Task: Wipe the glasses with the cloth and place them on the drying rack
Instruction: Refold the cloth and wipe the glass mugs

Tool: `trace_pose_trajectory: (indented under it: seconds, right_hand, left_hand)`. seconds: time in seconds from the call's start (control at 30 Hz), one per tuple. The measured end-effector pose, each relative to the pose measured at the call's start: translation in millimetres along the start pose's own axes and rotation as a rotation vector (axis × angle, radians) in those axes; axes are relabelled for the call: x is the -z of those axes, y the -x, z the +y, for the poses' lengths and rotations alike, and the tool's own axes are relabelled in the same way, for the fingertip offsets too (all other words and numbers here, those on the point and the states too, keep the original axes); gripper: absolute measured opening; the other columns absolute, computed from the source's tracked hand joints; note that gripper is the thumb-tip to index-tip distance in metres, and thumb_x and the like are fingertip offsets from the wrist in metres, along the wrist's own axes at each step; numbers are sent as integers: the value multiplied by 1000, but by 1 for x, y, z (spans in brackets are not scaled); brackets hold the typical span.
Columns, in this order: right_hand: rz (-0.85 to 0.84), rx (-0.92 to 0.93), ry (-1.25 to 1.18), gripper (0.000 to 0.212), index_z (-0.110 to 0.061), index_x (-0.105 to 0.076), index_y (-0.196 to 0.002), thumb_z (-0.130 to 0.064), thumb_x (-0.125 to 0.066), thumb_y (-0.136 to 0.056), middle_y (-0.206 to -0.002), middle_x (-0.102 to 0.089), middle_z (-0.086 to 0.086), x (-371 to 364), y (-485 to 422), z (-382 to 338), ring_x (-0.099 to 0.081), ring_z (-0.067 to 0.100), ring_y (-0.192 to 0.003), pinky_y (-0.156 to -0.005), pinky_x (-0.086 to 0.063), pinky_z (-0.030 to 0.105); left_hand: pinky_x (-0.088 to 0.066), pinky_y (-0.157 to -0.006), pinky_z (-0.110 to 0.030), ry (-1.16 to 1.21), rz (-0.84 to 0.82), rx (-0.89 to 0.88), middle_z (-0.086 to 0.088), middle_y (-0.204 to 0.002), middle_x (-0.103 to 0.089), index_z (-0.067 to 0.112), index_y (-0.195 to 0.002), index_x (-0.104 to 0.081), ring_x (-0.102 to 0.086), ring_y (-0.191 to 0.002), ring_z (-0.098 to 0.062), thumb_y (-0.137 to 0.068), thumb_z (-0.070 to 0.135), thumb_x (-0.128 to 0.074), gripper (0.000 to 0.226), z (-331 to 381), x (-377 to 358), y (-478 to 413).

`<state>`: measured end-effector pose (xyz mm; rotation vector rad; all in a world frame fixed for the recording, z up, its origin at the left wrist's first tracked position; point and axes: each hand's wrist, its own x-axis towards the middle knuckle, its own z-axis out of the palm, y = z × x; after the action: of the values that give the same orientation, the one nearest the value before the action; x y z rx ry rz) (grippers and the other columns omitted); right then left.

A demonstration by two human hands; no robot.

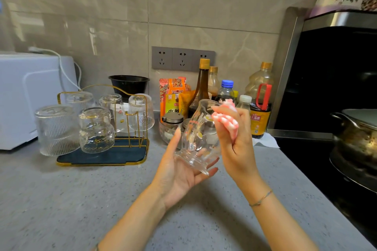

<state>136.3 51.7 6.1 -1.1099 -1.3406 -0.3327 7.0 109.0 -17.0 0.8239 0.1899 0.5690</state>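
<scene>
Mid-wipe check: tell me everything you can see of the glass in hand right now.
The clear tulip-shaped drinking glass has a thick flared foot and small red and yellow prints on its wall. It is tilted, mouth up and away, foot toward the camera, above the speckled grey countertop, right of the gold wire drying rack. The left hand cradles its foot, thumb along the side. The right hand holds a bunched pink-and-white cloth against its rim.

Light: soft, fairly bright, even.
Glare: pale streaks on wall tiles.
Shadows: faint on tabletop; hood dark.
Blur: cloth smeared; overall soft.
Distortion: edges bowed.
</scene>
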Motion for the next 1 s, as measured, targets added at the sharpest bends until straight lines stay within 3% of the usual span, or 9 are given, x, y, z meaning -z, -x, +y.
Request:
trace_pose_trajectory:
  seconds: [0.1, 0.23, 0.37, 0.43, 0.5, 0.67, 0.77, 0.9, 1.0]
  right_hand:
    - [3, 2, 75, 34, -42, -54, -121, -58, -39, -95, -109, -43, -10, 1, 0, 4, -48, 12, -113, -96, -41, 17]
    - [7, -32, 81, 33, -49, -53, -122, -61, -38, -94, -111, -44, -13, 1, -2, 9, -48, 16, -116, -98, -45, 32]
    - [-15, 22, 97, 42, -40, -49, -134, -57, -35, -97, -133, -43, -10, 0, -2, 3, -41, 14, -130, -107, -39, 43]
    - [-35, 85, 127, 40, -42, -45, -138, -49, -33, -100, -149, -35, -8, -1, -3, -1, -27, 19, -144, -116, -26, 51]
    - [-96, 180, 205, 45, -25, -55, -135, -44, -30, -103, -154, -32, -3, -7, 2, -1, -15, 21, -149, -118, -11, 57]
    - [-296, 397, 302, 43, -19, -49, -138, -35, -27, -105, -155, -31, -1, -25, 25, 0, -13, 23, -150, -121, 0, 47]
    - [-288, 464, 368, 40, -21, -51, -136, -32, -29, -105, -153, -33, 1, -18, 16, 2, -16, 24, -149, -121, -2, 48]
    - [-247, 452, 390, 40, -23, -55, -133, -34, -29, -105, -153, -32, 0, -11, 11, 0, -14, 22, -150, -120, -2, 49]
    - [-184, 406, 392, 41, -21, -59, -130, -35, -33, -103, -153, -32, 4, -4, 2, -2, -12, 22, -150, -120, 1, 50]
  left_hand:
    - [-55, -88, -54, -174, 49, -132, -9, -126, -65, 25, -135, -50, -66, -109, -30, -73, 72, -62, 79, -4, -1, -4]
    - [-55, -88, -53, -226, 93, -164, -9, -121, -68, 32, -131, -53, -67, -107, -32, -42, 56, -91, 99, -10, 1, -6]
    - [-59, -83, -46, -160, 97, -133, -14, -111, -72, 22, -125, -59, -71, -97, -32, -66, 39, -78, 64, -11, 0, -4]
    - [-61, -76, -41, -119, 109, -135, -14, -110, -72, 19, -126, -59, -71, -92, -29, -72, 39, -72, 59, -12, -1, -4]
    - [-60, -68, -36, -69, 110, -149, -13, -104, -73, 17, -123, -61, -71, -84, -26, -77, 39, -75, 53, -12, -3, -4]
    - [-56, -59, -28, 45, 79, -187, -7, -93, -73, 20, -93, -78, -68, -75, -16, -70, 55, -57, 46, -6, 2, -3]
    - [-56, -68, -33, 44, 89, -180, -10, -100, -70, 20, -105, -74, -67, -82, -19, -76, 55, -57, 49, -4, -1, -1]
    - [-58, -69, -33, -3, 44, -189, -9, -82, -72, 14, -108, -65, -69, -72, -18, -80, 49, -54, 47, -6, -6, 0]
    - [-52, -88, -42, -31, 38, -175, -14, -102, -72, 15, -115, -66, -69, -88, -25, -83, 49, -56, 48, -7, -7, 1]
